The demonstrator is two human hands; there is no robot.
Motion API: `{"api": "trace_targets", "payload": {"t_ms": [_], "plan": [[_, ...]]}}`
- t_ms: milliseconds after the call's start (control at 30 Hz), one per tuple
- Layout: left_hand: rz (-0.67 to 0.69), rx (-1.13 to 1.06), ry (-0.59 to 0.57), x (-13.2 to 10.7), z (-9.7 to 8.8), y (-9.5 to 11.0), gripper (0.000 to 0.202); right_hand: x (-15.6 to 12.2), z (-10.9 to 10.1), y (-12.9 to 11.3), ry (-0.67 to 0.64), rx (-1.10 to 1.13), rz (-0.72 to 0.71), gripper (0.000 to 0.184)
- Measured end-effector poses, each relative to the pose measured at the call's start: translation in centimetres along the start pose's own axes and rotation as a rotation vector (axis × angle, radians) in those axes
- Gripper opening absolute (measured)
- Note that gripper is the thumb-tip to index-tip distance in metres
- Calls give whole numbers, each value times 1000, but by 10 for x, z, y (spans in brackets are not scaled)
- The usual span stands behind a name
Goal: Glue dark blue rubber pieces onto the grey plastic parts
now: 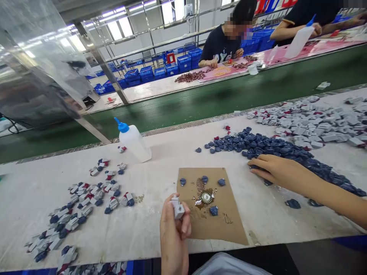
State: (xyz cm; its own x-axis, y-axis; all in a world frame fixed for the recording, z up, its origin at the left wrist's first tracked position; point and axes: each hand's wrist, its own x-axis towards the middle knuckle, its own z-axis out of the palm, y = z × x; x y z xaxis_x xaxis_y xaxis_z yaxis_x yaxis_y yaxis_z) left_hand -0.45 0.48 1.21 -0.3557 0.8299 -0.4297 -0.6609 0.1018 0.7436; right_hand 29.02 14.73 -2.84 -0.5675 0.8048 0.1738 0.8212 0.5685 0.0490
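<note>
At lower centre, the left hand (174, 231) pinched a grey plastic block (179, 210) by the left edge of the cardboard sheet (212, 229), while the right hand (271, 168), fingers bent, met the navy pieces (263, 145) at right, grip indeterminable, tabletop (255, 206) extending between.

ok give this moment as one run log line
left hand: holds gray piece | right hand: at dark blue pile, grip unclear | cardboard: four blue pieces, round dish | white bottle: standing
</note>
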Motion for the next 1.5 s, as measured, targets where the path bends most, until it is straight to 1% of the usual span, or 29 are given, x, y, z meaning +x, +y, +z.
{"api": "trace_targets", "payload": {"t_ms": [67,133,200,267,300,367,433,500,600,700,767,833,967,1033,1167,1267,1367,1433,1500], "plan": [[-4,-3,-6,-4,6,0,42,3,-7,-5,-88,115,-7,38],[-39,1,-9,-8,10,1,43,7,-13,-8,-159,264,28,34],[-78,8,-15,-10,9,1,42,9,-14,-8,-160,371,88,34],[-94,10,-26,-12,7,0,38,11,-11,-7,-126,422,134,40],[-95,11,-39,-12,5,0,35,12,-10,-6,-111,436,143,39],[-72,21,-73,-12,2,-1,29,12,-8,-7,-107,473,124,30],[-29,34,-93,-12,0,-2,28,13,-11,-13,-141,544,80,27],[-18,27,-84,-12,0,-3,29,12,-19,-25,-179,623,59,31],[-55,-16,-67,-13,1,-4,28,13,-33,-52,-207,701,42,34],[-14,-22,-48,-13,1,-6,33,19,-42,-81,-226,758,-71,30],[29,9,-23,-13,-1,-8,38,24,-43,-98,-247,770,-180,25],[61,45,3,-12,-4,-9,42,30,-43,-111,-257,767,-271,25],[63,81,16,-11,-11,-9,48,42,-40,-122,-259,752,-347,28],[51,87,15,-11,-15,-9,49,45,-40,-122,-258,742,-356,31],[70,81,48,-11,-20,-9,46,48,-39,-120,-236,729,-367,32],[58,74,31,-10,-21,-10,45,45,-37,-118,-199,679,-377,34],[56,75,6,-8,-19,-10,44,42,-32,-118,-145,583,-302,35],[45,85,-14,-8,-17,-10,44,42,-30,-119,-167,542,-235,33],[43,92,-16,-9,-14,-11,44,43,-29,-122,-251,544,-240,23]]}}
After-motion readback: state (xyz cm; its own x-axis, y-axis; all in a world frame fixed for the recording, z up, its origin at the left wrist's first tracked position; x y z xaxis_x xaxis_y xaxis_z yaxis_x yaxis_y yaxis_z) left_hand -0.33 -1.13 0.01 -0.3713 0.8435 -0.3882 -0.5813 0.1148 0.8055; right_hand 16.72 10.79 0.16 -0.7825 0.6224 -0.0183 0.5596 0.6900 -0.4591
